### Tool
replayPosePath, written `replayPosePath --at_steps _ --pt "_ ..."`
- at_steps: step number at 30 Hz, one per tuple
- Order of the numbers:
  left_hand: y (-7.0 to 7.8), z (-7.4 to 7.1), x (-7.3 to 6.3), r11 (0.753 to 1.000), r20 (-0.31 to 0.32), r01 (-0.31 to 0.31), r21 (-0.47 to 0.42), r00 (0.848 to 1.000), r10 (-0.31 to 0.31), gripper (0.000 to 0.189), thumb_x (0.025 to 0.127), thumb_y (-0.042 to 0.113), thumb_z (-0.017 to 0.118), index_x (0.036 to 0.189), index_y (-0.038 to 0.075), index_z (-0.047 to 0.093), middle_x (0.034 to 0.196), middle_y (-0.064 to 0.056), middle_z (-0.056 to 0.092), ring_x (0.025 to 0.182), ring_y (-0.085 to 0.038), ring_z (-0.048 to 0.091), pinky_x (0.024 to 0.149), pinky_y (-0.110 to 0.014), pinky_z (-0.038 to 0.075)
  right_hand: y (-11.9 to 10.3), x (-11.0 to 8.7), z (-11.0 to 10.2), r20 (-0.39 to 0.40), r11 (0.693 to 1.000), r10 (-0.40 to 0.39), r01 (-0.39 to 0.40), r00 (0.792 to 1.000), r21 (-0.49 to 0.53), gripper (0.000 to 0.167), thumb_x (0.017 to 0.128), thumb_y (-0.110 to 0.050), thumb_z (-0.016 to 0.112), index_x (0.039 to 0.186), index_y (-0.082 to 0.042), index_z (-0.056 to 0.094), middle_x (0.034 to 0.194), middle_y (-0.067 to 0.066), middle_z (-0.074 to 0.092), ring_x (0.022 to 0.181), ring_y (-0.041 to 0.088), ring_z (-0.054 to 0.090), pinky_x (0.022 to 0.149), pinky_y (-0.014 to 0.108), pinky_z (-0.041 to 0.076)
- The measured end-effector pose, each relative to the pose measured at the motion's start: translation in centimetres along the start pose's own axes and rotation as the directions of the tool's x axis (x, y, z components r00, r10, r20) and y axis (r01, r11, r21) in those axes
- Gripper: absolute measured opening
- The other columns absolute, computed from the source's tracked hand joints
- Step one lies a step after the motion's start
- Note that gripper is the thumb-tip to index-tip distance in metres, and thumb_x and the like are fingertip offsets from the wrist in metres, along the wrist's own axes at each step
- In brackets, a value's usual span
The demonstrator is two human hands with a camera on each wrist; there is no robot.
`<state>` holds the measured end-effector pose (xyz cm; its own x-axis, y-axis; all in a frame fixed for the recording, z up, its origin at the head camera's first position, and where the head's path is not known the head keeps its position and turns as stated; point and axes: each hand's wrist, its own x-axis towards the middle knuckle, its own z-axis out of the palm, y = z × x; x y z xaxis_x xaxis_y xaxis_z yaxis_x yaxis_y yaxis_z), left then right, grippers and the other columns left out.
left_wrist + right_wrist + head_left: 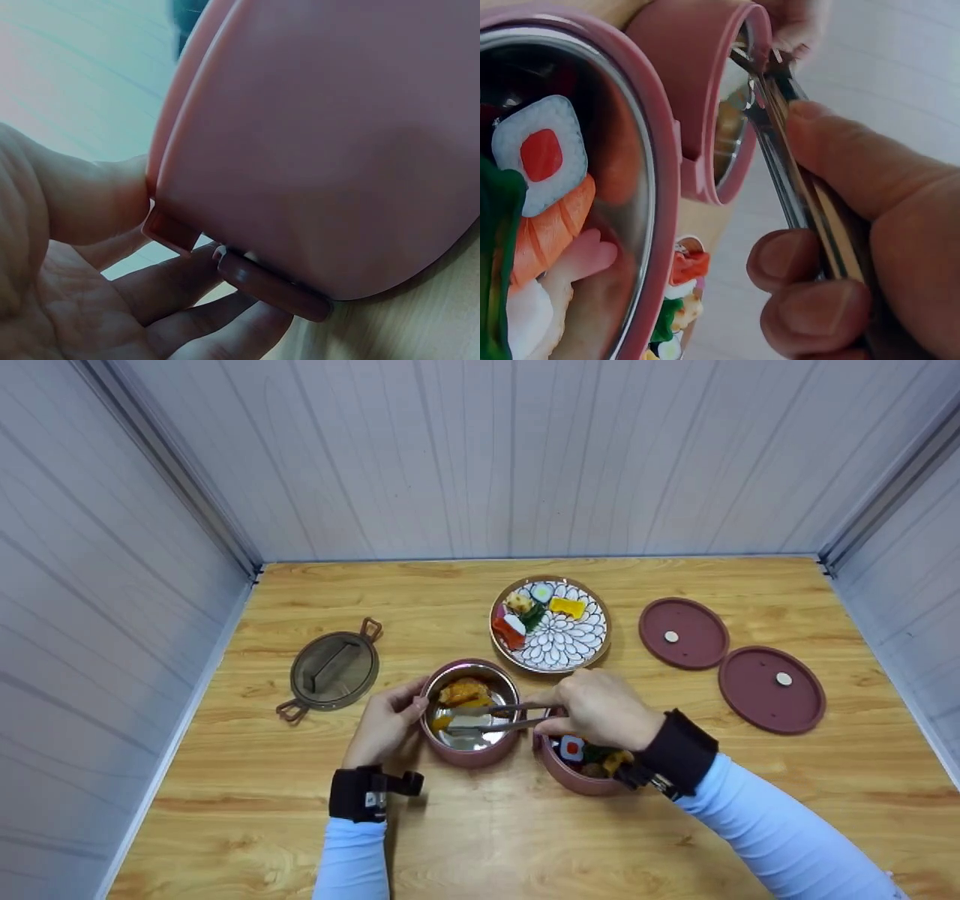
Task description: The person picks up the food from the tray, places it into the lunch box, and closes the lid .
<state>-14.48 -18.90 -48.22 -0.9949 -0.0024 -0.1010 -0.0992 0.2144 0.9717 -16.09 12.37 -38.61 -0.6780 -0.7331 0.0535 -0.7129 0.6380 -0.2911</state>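
A round pink lunch container (469,757) with a shiny metal inside holds brown-orange toy food (463,691) and small yellow pieces. My left hand (386,724) grips its left side, thumb at the rim and fingers around the latch (274,286). From the right, my right hand (600,709) holds metal tongs (499,727), their tips down inside this container near the yellow pieces. I cannot tell whether the tips pinch anything. Beneath my right wrist stands a second pink container (577,784), partly hidden, filled with toy sushi, including a white roll with a red centre (540,154).
Behind the containers, a flower-patterned plate (559,649) carries several toy food pieces on its left and upper part. Two dark red lids (684,652) (772,709) lie at the right. A grey-brown lid with loop handles (349,682) lies at the left. Walls border the table.
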Motion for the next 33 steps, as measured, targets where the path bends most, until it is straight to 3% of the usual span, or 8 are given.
replayPosePath --at_steps 6,13,18,23,26,28,31,33 --pt "0.0 0.0 0.1 1.000 0.007 -0.006 -0.007 1.000 0.006 0.040 0.095 -0.002 0.060 0.135 -0.004 0.057 0.136 -0.019 0.057 0.129 -0.029 0.052 0.109 -0.036 0.040 -0.2 0.8 0.7 0.022 0.997 -0.034 0.035 0.999 -0.063 0.046 0.082 -0.049 0.076 0.123 -0.029 0.072 0.082 -0.005 0.074 0.047 0.007 0.040 0.039 0.027 0.034" --pt "0.1 -0.1 0.0 1.000 0.015 -0.016 0.010 1.000 0.016 0.040 0.096 0.000 0.060 0.135 -0.003 0.057 0.137 -0.019 0.057 0.130 -0.030 0.050 0.111 -0.038 0.037 0.1 0.7 -0.3 0.033 0.997 -0.033 0.035 0.999 -0.063 0.055 0.081 -0.051 0.077 0.128 -0.024 0.069 0.053 -0.010 0.036 0.046 0.005 0.032 0.039 0.025 0.028" --pt "0.2 -0.1 0.0 1.000 0.010 -0.014 0.011 1.000 0.014 0.040 0.096 0.002 0.060 0.136 -0.002 0.056 0.137 -0.017 0.057 0.130 -0.029 0.051 0.111 -0.038 0.037 1.2 0.2 -2.4 0.013 1.000 -0.001 0.002 1.000 -0.001 0.058 0.084 -0.048 0.076 0.132 -0.017 0.067 0.058 -0.011 0.045 0.048 0.005 0.041 0.040 0.025 0.034" --pt "0.1 0.0 -0.1 1.000 0.004 -0.008 0.017 1.000 0.008 0.041 0.096 0.003 0.061 0.136 0.000 0.057 0.137 -0.015 0.058 0.130 -0.028 0.050 0.111 -0.038 0.037 2.7 -0.1 -4.5 -0.049 0.989 0.146 -0.147 0.988 -0.029 0.063 0.086 -0.056 0.070 0.137 -0.021 0.062 0.052 -0.004 0.043 0.045 0.009 0.042 0.040 0.028 0.034" --pt "0.1 0.0 -0.1 1.000 -0.001 -0.007 0.022 1.000 0.007 0.040 0.096 0.003 0.061 0.136 0.000 0.058 0.137 -0.014 0.058 0.130 -0.027 0.050 0.112 -0.037 0.036 3.9 -0.1 -5.0 -0.081 0.970 0.238 -0.240 0.968 -0.022 0.062 0.087 -0.057 0.068 0.139 -0.022 0.061 0.069 0.006 0.064 0.047 0.013 0.044 0.041 0.030 0.035" --pt "0.1 0.0 -0.1 1.000 -0.001 -0.009 0.026 1.000 0.009 0.040 0.096 0.003 0.061 0.136 0.000 0.058 0.137 -0.015 0.058 0.130 -0.028 0.050 0.112 -0.038 0.036 4.7 0.1 -5.0 -0.087 0.957 0.287 -0.289 0.954 -0.013 0.062 0.088 -0.056 0.067 0.139 -0.022 0.060 0.095 0.013 0.072 0.052 0.016 0.050 0.043 0.032 0.038" --pt "0.0 0.0 -0.1 1.000 0.001 -0.001 0.030 1.000 0.001 0.040 0.096 0.004 0.061 0.136 0.000 0.057 0.137 -0.015 0.058 0.131 -0.028 0.049 0.113 -0.039 0.034 6.0 0.4 -4.4 -0.079 0.939 0.344 -0.344 0.936 0.009 0.062 0.089 -0.054 0.067 0.140 -0.019 0.060 0.127 0.017 0.065 0.066 0.025 0.063 0.048 0.040 0.048" --pt "0.0 0.0 -0.1 1.000 0.004 0.006 0.030 1.000 -0.006 0.040 0.096 0.004 0.061 0.136 0.001 0.057 0.138 -0.015 0.057 0.132 -0.028 0.049 0.114 -0.039 0.033 6.7 0.6 -3.8 -0.060 0.928 0.373 -0.373 0.926 0.016 0.063 0.089 -0.054 0.067 0.140 -0.018 0.059 0.132 0.016 0.061 0.080 0.032 0.068 0.056 0.045 0.053"
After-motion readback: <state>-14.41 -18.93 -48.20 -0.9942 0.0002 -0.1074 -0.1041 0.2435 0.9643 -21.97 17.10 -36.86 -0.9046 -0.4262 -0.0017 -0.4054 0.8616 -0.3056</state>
